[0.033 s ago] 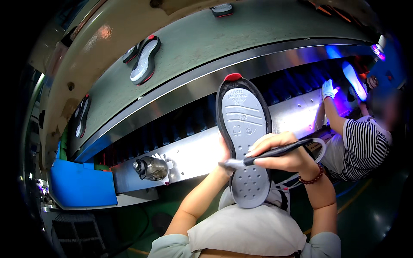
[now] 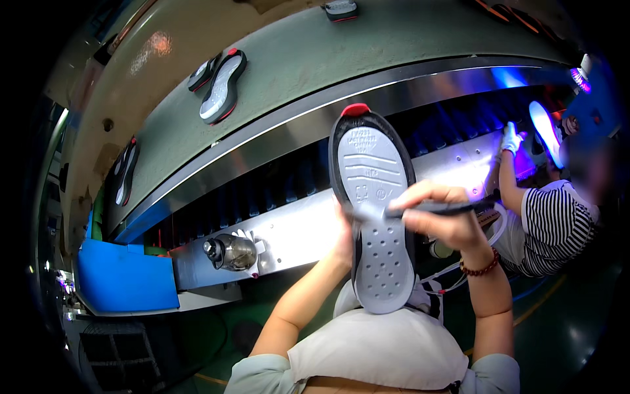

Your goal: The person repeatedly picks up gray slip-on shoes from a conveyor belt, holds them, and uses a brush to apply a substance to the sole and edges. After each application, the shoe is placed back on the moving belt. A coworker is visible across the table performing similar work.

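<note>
A long shoe sole (image 2: 382,272) stands toe-up in front of me, with a pale grey inner face, black rim and red tip. My left hand (image 2: 342,233) grips its left edge; most of the fingers are hidden behind it. A black-handled brush (image 2: 453,208) is pinched between the fingers and thumb of my right hand (image 2: 446,220). The brush's pale head is blurred and lies across the sole's middle, reaching toward the left rim. A pale hose hangs near the handle's rear end.
Beyond a metal edge, a green conveyor belt (image 2: 289,65) carries more soles (image 2: 223,88). A dark translucent bottle (image 2: 235,253) stands on the metal ledge (image 2: 295,233) at left. At right, a co-worker in a striped shirt (image 2: 558,220) reaches with a gloved hand (image 2: 511,139) under violet light.
My right hand has moved the brush up the sole, from the left edge beside the holes to above them. The co-worker's gloved hand has shifted slightly right.
</note>
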Demonstrator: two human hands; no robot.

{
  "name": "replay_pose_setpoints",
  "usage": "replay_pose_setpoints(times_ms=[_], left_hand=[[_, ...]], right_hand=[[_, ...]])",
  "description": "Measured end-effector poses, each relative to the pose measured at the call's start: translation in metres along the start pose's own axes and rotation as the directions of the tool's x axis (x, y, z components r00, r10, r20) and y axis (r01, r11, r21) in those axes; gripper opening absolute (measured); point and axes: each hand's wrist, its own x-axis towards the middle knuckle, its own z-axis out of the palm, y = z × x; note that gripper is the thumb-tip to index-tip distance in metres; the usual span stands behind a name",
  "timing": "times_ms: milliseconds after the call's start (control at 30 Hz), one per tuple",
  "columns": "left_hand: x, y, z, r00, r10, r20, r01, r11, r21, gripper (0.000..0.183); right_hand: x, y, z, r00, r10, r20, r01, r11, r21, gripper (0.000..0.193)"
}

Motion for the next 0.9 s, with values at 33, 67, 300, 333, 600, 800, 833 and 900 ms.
replay_pose_setpoints(times_ms=[33, 67, 300, 333, 600, 800, 833, 900], left_hand=[[0.004, 0.002, -0.005, 0.993, -0.039, 0.114, 0.047, 0.997, -0.066, 0.093], [0.008, 0.005, -0.007, 0.971, -0.070, 0.228, 0.101, 0.987, -0.125, 0.094], [0.017, 0.005, -0.031, 0.966, 0.250, -0.064, -0.254, 0.965, -0.063, 0.106], [0.018, 0.008, -0.026, 0.959, 0.275, -0.061, -0.279, 0.958, -0.069, 0.107], [0.019, 0.034, -0.007, 0.860, 0.460, 0.222, -0.384, 0.869, -0.312, 0.105], [0.020, 0.044, -0.009, 0.788, 0.530, 0.313, -0.416, 0.833, -0.365, 0.101], [0.017, 0.044, -0.008, 0.792, 0.525, 0.311, -0.406, 0.834, -0.375, 0.101], [0.017, 0.044, -0.011, 0.797, 0.526, 0.297, -0.427, 0.838, -0.339, 0.100]], right_hand=[[0.005, 0.008, -0.005, 0.983, -0.154, -0.098, 0.129, 0.965, -0.228, 0.013], [0.004, 0.006, -0.007, 0.990, -0.052, -0.132, 0.017, 0.967, -0.255, 0.015], [-0.023, 0.007, -0.001, 0.993, -0.081, 0.085, 0.078, 0.996, 0.034, 0.015], [-0.021, 0.007, 0.002, 0.996, -0.064, -0.061, 0.068, 0.996, 0.065, 0.014], [-0.034, 0.002, 0.001, 0.973, -0.174, 0.150, 0.165, 0.984, 0.071, 0.019], [-0.037, 0.004, 0.004, 0.941, -0.211, 0.266, 0.265, 0.946, -0.187, 0.020], [-0.039, 0.004, -0.001, 0.934, -0.194, 0.301, 0.241, 0.962, -0.129, 0.020], [-0.043, 0.010, -0.009, 0.953, -0.162, 0.255, 0.143, 0.986, 0.090, 0.020]])
